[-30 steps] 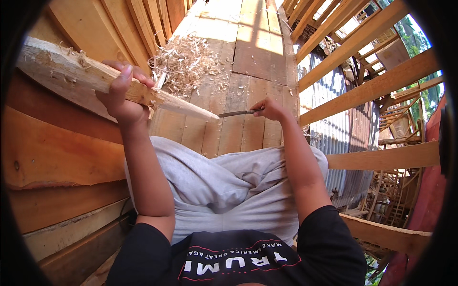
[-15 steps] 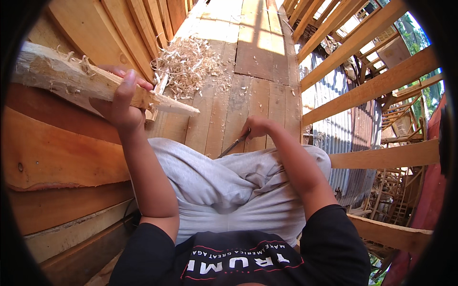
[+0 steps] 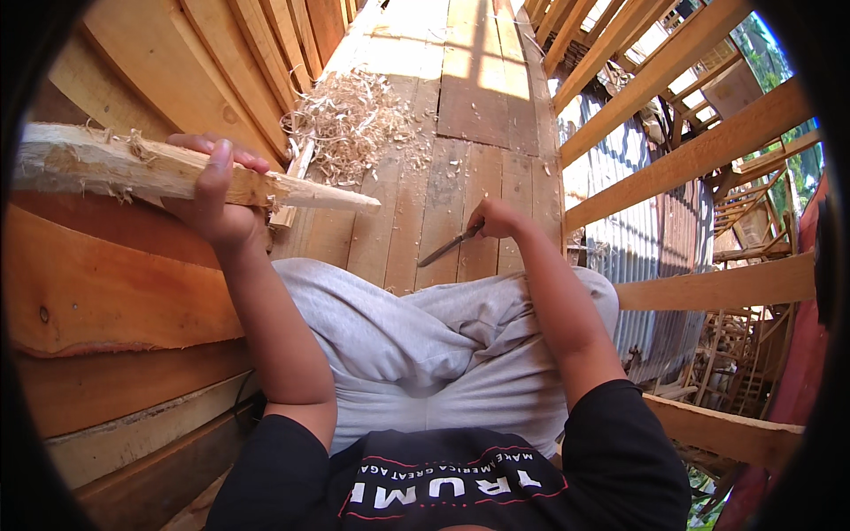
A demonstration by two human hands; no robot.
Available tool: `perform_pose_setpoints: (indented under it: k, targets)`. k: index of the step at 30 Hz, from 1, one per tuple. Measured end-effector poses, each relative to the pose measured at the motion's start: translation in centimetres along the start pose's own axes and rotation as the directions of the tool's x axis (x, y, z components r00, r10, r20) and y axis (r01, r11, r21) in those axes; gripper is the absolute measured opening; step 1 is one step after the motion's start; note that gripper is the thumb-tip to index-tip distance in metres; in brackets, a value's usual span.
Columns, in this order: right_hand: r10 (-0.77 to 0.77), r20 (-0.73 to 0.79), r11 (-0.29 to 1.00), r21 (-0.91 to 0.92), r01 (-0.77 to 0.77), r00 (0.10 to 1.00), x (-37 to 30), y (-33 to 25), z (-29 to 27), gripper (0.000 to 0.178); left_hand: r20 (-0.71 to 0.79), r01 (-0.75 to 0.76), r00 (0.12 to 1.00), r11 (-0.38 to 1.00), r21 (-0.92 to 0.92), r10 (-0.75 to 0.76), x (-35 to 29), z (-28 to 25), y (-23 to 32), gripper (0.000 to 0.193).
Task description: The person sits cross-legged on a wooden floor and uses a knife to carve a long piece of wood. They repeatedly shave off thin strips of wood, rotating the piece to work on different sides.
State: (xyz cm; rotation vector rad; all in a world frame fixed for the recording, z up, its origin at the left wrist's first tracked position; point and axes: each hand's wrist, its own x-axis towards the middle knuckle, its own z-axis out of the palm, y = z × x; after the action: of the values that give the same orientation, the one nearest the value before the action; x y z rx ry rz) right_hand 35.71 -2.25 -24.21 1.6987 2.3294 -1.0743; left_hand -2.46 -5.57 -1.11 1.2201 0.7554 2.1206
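Note:
My left hand (image 3: pixel 217 195) is closed around a thick, rough-hewn length of wood (image 3: pixel 106 164), thumb on top. The wood narrows past the hand to a pale, pointed end (image 3: pixel 332 196), and its other end runs off at the left rim. Frayed splinters stick up along its surface. Over the floorboards ahead of my knees, my right hand (image 3: pixel 496 218) grips a knife (image 3: pixel 449 246) by its handle. The dark blade slants down and to the left, apart from the wood.
A heap of curled wood shavings (image 3: pixel 350 124) lies on the plank floor (image 3: pixel 403 221), beside the plank wall (image 3: pixel 115 292) on the left. Wooden rails (image 3: pixel 682 164) run along the right side, with corrugated metal sheets (image 3: pixel 629 257) beyond. My crossed legs in grey trousers (image 3: pixel 398 327) fill the middle.
My right hand has moved slightly up and right with the knife, so more of the blade shows. The wood in my left hand has tipped closer to level, its far-left end lower.

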Motion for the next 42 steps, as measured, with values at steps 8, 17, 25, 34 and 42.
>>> perform_pose_setpoints:
  k: [8, 17, 25, 34, 42]
  targets:
    - [-0.127, 0.075, 0.976, 0.189, 0.11, 0.989, -0.2, -3.0, -0.5, 0.03, 0.025, 0.015, 1.0, 1.0, 0.01, -0.015, -0.1, -0.3, -0.1, 0.015]
    - [-0.001, -0.366, 0.996, 0.085, 0.034, 0.931, 2.1, -2.5, 1.7, 0.025, 0.028, 0.01, 1.0, 0.998, -0.062, -0.008, 0.0, 0.1, -0.6, 0.016]
    - [-0.275, -0.009, 0.957, 0.095, 0.274, 0.961, 1.2, -4.9, 2.0, 0.021, 0.038, 0.027, 0.999, 1.0, 0.007, -0.027, 0.0, -0.6, -0.8, 0.016]
    - [-0.061, -0.154, 0.988, 0.129, 0.081, 0.986, 0.3, -3.2, -1.0, 0.027, 0.081, 0.027, 0.996, 0.999, 0.026, -0.029, -0.1, -0.5, -0.6, 0.016]
    - [0.017, -0.168, 0.992, -0.122, -0.038, 0.986, 0.3, -4.1, 0.1, 0.028, 0.058, 0.042, 0.997, 0.999, 0.031, -0.044, -0.3, -0.5, -1.0, 0.015]
